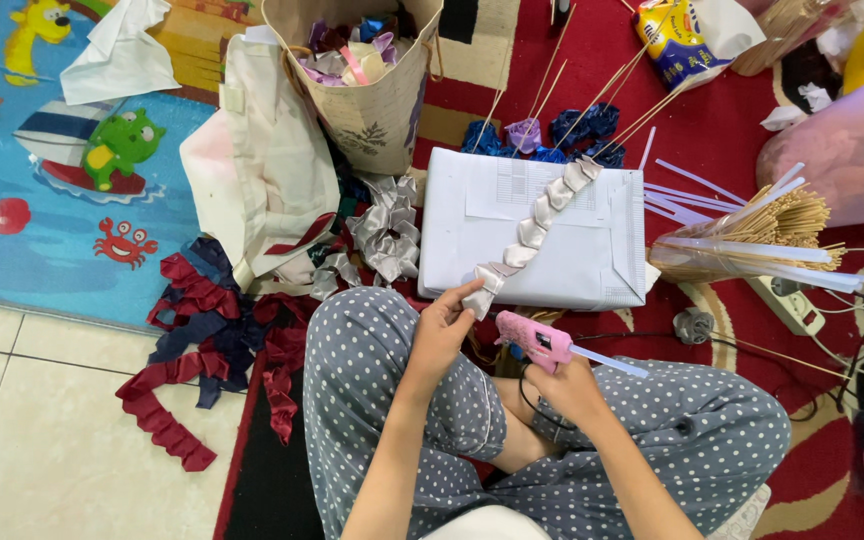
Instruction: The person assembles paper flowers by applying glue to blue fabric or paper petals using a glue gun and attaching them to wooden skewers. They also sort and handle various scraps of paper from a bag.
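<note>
The left hand pinches the near end of the silver ribbon, whose length runs toward one o'clock across the white box, while the right hand, at four o'clock and slightly farther, grips a pink glue gun.

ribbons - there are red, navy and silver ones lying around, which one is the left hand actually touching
The folded silver ribbon lying diagonally across the white box. The left hand pinches its lower end; the red ribbons and navy ribbons lie untouched on the floor.

Bright, even indoor light, soft shadows, sharp focus, slight edge distortion.
</note>
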